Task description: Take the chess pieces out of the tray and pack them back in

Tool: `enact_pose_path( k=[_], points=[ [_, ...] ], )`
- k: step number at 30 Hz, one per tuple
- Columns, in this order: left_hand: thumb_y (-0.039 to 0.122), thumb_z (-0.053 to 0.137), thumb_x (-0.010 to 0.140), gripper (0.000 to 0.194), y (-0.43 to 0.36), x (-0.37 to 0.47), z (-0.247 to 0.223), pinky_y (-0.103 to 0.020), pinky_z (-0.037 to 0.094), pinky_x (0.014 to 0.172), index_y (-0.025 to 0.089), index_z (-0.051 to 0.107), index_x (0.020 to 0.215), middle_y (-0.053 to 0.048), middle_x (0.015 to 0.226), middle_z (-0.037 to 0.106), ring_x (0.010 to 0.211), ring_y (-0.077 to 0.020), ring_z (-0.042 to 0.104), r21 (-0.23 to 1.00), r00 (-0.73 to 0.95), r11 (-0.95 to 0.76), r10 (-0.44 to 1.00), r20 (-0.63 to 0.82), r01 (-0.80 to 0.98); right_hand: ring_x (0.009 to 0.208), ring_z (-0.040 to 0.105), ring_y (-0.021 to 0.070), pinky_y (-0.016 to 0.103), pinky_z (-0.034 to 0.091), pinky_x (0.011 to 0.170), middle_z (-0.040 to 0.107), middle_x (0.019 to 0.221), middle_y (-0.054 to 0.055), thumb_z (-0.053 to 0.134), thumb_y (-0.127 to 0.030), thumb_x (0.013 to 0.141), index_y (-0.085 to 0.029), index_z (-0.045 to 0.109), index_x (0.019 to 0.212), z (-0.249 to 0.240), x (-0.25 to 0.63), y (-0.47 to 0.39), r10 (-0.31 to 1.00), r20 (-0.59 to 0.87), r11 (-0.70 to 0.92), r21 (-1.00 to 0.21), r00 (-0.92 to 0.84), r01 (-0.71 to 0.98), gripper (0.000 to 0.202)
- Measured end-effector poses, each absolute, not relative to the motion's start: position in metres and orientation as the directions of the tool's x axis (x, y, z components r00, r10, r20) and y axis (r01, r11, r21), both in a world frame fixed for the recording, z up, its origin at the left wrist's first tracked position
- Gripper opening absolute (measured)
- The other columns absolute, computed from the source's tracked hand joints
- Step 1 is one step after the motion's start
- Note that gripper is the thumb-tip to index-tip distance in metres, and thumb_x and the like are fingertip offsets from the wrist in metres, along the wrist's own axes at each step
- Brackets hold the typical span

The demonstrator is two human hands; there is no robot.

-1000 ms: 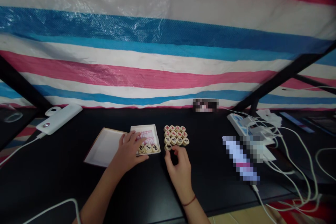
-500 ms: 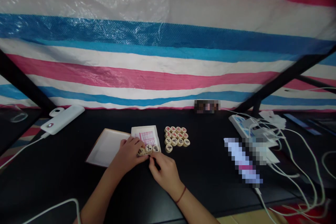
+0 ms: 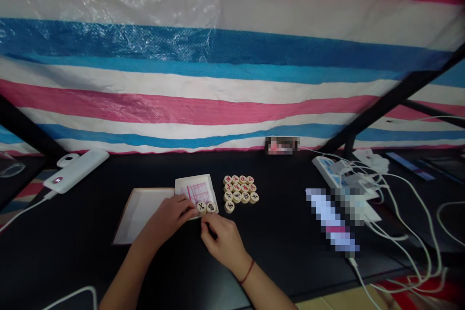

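Observation:
My left hand [image 3: 177,211] reaches over the left front of a small white box [image 3: 180,185]. Its fingers are bent together, covering the spot where a third piece showed, with the tips against a round cream xiangqi piece [image 3: 201,208] with a black character. Beside that piece lies another black-marked xiangqi piece [image 3: 211,207] at the front of the box. A sheet with red and purple lines [image 3: 196,192] lies in the box. My right hand [image 3: 222,238] is closed at the box's front edge, thumb and forefinger together; anything between them is hidden.
Rows of red and black xiangqi pieces [image 3: 240,187] stand right of the box. An open white lid [image 3: 143,213] lies left. A white power bank [image 3: 78,170] is at the far left. On the right are a power strip [image 3: 325,169], cables and a blurred phone-like object [image 3: 332,223].
My left hand has moved toward the front and now covers the leftmost piece in the box, which showed before. My right hand stays near the front edge. The view has shifted slightly.

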State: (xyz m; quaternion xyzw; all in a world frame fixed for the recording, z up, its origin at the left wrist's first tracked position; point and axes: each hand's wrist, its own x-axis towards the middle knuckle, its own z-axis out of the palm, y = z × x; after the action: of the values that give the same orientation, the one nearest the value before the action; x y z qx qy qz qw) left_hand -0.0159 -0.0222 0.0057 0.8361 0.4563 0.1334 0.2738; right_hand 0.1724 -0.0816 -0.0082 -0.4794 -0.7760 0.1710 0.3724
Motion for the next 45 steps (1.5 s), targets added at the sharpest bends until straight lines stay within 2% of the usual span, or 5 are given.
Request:
enact_pose_path(
  k=[17,22,27,32,45],
  points=[
    [0.035,0.063,0.082,0.024,-0.020,-0.013,0.006,-0.029,0.039,0.064,0.020,0.052,0.067,0.000,0.073,0.057,0.072,-0.0183,0.054,0.612,0.452,-0.341,0.892,-0.030,0.714,0.057,0.056,0.0109,0.020,0.043,0.056,0.062,0.069,-0.002,0.045,-0.015,0.086,-0.022,0.060,0.083,-0.008,0.174,-0.080,0.879,0.404,0.473,-0.662,-0.255,0.581,0.017],
    [0.039,0.061,0.082,0.025,-0.025,-0.010,0.016,-0.036,0.038,0.076,0.021,0.050,0.069,0.000,0.072,0.058,0.076,-0.0204,0.055,0.551,0.412,-0.434,0.895,0.173,0.712,0.060,0.060,0.0120,0.021,0.047,0.059,0.064,0.071,0.000,0.047,-0.016,0.085,-0.021,0.061,0.090,-0.007,0.173,-0.081,0.846,0.474,0.520,-0.630,-0.246,0.577,0.016],
    [0.037,0.047,0.087,0.017,-0.048,0.018,0.024,-0.027,0.036,0.059,0.022,0.044,0.079,0.003,0.069,0.052,0.062,-0.0156,0.049,0.781,0.476,-0.398,0.867,0.148,0.482,0.074,0.066,0.0169,0.026,0.053,0.066,0.069,0.087,0.005,0.053,-0.030,0.087,-0.020,0.059,0.106,-0.010,0.173,-0.084,0.795,0.522,0.598,-0.592,-0.309,0.539,0.022],
    [0.029,0.039,0.089,0.010,-0.059,0.037,0.018,-0.027,0.037,0.059,0.023,0.041,0.081,0.004,0.067,0.048,0.061,-0.0145,0.046,0.886,0.464,-0.303,0.878,0.116,0.351,0.065,0.064,0.0175,0.027,0.051,0.059,0.067,0.074,0.006,0.050,-0.034,0.093,-0.018,0.063,0.096,-0.012,0.177,-0.085,0.750,0.584,0.639,-0.521,-0.310,0.565,0.021],
    [0.029,0.055,0.088,0.027,-0.051,0.031,0.020,-0.036,0.051,0.088,0.024,0.062,0.114,-0.007,0.112,0.062,0.100,-0.0208,0.061,0.900,0.443,-0.347,0.873,0.206,0.265,0.091,0.064,0.0191,0.031,0.056,0.080,0.064,0.102,0.008,0.060,-0.019,0.085,-0.023,0.062,0.113,-0.008,0.185,-0.080,0.753,0.652,0.583,-0.604,-0.084,0.543,0.029]
  ],
)
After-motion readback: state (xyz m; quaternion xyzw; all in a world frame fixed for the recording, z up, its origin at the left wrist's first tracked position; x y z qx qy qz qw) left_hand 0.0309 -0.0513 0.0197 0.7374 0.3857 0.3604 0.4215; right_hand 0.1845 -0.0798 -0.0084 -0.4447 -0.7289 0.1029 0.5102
